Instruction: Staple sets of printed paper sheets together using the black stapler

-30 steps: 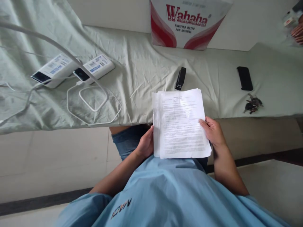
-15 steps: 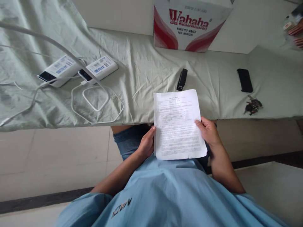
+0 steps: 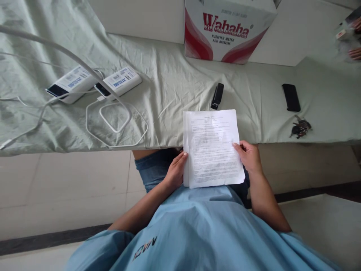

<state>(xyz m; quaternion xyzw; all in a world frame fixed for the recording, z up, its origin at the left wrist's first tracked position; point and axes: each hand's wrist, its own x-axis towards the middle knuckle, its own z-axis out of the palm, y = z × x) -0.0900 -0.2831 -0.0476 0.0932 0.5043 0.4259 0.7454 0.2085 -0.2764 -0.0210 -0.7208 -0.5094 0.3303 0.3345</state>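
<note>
Both hands grip printed papers near Wahaha box

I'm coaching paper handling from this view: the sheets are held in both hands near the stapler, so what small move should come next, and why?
Probably lower the stack of papers flat onto the cloth-covered table. Its edges look squared; the left hand and right hand grip its sides above the table edge, and the black stapler lies just beyond its top edge, so one hand must come free.

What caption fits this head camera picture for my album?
Left hand and right hand hold a stack of printed papers at the table edge, near a black stapler.
</note>
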